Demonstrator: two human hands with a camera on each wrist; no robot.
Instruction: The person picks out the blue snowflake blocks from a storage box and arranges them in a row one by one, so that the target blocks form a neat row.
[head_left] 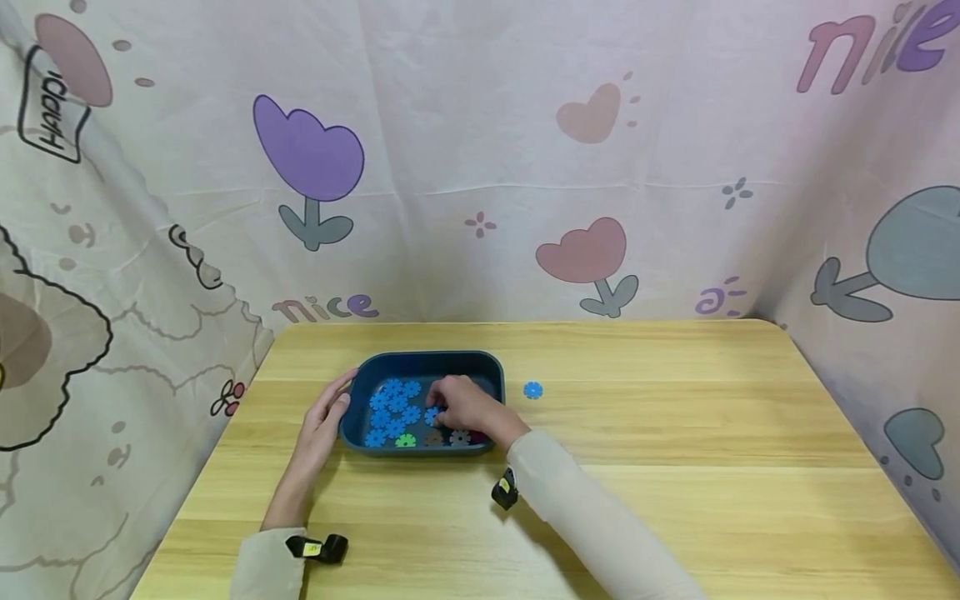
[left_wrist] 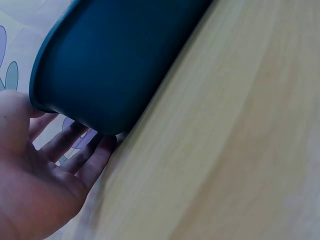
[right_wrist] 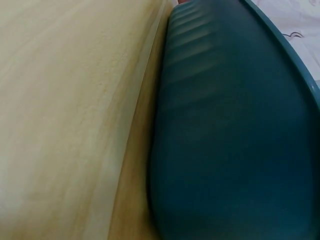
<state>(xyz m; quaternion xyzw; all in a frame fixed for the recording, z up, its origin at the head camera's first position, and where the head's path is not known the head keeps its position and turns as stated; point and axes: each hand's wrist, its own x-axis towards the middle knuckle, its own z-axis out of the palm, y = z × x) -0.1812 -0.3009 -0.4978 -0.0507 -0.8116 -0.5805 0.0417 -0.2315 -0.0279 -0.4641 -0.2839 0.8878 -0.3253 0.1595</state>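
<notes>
Blue piece (head_left: 432,415) adjoins curled right hand (head_left: 468,404), grip unclear — relaxed left hand (head_left: 319,430) touches tray (head_left: 423,363)

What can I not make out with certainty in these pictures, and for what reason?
Head: whether the right hand pinches the nearest blue piece; the hand covers the contact.
Head: the whole dark red piece; the tray and right arm seem to cover part.
Both wrist views: the tray's contents; its outer side hides them.
Right wrist: what the skin patch belongs to; the top edge cuts it.
</notes>
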